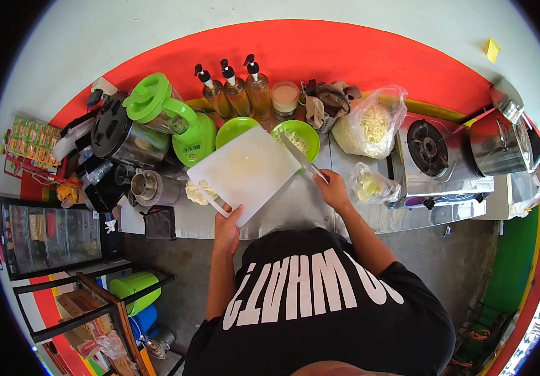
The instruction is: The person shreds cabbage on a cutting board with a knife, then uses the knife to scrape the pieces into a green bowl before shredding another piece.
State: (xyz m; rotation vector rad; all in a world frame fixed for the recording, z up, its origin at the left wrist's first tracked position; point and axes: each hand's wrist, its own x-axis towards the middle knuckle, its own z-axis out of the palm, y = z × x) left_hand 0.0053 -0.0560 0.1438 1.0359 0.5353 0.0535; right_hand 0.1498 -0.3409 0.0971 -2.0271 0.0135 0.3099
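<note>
My left hand (227, 229) is closed on the handle end of a white cutting board (251, 172), which is tilted over the counter. A few small pale bits cling to its surface. In my right hand (333, 190) is a kitchen knife (296, 152), its blade pointing up and left beside the board's right corner. Behind that corner sits a green bowl (311, 135) with finely chopped pale pieces in it. A second green bowl (232, 127) is partly hidden by the board. Something pale and lumpy (200, 193) shows beside the board's handle slot.
Behind the bowls stand a green blender (195, 141) and several pump bottles (257, 91). To the right are a bag of shredded pale vegetable (373, 125), a smaller plastic bag (368, 183) and a gas stove (430, 150). A metal pot (499, 147) stands at far right.
</note>
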